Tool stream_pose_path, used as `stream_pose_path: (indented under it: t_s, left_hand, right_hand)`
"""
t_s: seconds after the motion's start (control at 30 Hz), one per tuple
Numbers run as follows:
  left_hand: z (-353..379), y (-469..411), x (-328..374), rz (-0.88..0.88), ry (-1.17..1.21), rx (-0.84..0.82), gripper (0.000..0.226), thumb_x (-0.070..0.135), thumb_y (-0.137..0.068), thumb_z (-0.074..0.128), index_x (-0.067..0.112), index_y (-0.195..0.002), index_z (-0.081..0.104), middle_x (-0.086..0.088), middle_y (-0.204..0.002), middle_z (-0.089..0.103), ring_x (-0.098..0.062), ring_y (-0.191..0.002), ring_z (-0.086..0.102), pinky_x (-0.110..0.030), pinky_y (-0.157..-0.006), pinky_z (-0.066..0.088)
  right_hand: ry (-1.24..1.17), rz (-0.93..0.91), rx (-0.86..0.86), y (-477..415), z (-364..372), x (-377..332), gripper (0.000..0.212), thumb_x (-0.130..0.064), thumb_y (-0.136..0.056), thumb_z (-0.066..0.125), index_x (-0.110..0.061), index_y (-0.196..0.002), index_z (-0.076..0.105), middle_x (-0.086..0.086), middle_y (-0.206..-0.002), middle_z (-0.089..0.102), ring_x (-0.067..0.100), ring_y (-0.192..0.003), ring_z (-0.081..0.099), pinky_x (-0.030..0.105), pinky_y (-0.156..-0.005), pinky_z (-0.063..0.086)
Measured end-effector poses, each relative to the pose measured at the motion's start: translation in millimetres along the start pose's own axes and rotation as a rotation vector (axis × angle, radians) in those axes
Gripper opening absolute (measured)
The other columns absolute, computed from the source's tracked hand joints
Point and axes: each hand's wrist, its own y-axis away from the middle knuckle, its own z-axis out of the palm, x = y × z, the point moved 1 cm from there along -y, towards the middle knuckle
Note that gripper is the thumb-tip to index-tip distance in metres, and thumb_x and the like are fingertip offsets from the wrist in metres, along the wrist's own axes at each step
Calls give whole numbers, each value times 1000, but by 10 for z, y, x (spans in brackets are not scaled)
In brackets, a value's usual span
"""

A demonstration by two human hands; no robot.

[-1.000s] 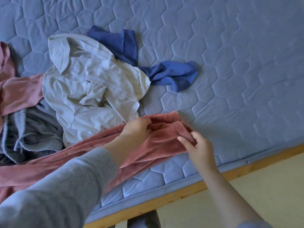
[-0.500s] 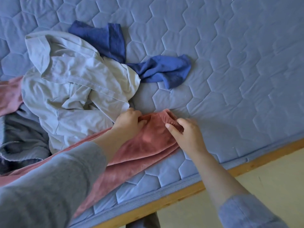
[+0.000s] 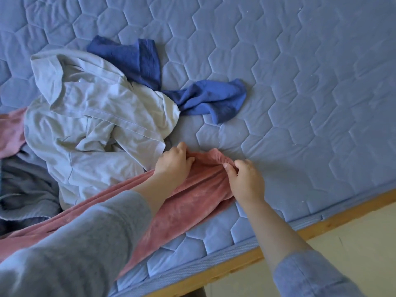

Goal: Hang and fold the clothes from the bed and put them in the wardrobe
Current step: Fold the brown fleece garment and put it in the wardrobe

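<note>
Pink garment (image 3: 184, 202): soft, plush, gathered elastic end on quilted bed (image 3: 300, 103).
Left hand (image 3: 173, 161): grips its edge.
Right hand (image 3: 244, 181): pinches its edge.

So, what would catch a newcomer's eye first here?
Probably the hands in the middle: the left hand and right hand both grip the gathered end of a pink garment near the front edge of the mattress. Up and left of them lies a crumpled pale shirt, with a dark blue cloth poking out beyond it.

collared shirt (image 3: 96, 125) left on mattress (image 3: 300, 103) | small cloth (image 3: 205, 99) poking out behind it | long garment (image 3: 188, 200) in front, by the edge
</note>
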Motion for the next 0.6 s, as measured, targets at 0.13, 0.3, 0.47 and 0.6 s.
stream_pose_path:
  t_s: [0.13,0.3,0.47,0.6]
  left_hand:
    - [11,-25,31,47,-48,-79,35,41,-94,54,7,-103,56,-13,-110,60,-34,-102,57,-38,-81,44]
    - [7,-91,150,82,-24,-114,26,30,-91,59,6,-101,61,-13,-109,63,-32,-100,58,-34,-75,42]
    - [53,-77,181,76,10,-103,25,28,-93,53,7,-105,59,-13,-112,61,-34,-104,57,-37,-81,43]
    - [65,-68,193,68,8,-105,27,29,-94,50,8,-109,55,-13,-112,62,-35,-104,57,-36,-80,41]
  right_hand:
    - [-16,-33,-16,67,-18,73,40,-45,-88,64,-14,-71,44,11,-93,51,32,-95,52,37,-76,40]
    - [89,-89,-167,151,-134,310,46,-52,-82,68,-11,-68,53,8,-95,54,27,-93,54,33,-72,43]
    - [-66,-12,-326,199,-196,325,46,-44,-75,77,-11,-60,48,4,-82,50,20,-76,53,34,-68,43]
    - [-145,15,-451,233,-246,286,43,-29,-77,76,2,-64,49,6,-69,44,17,-64,45,31,-60,33]
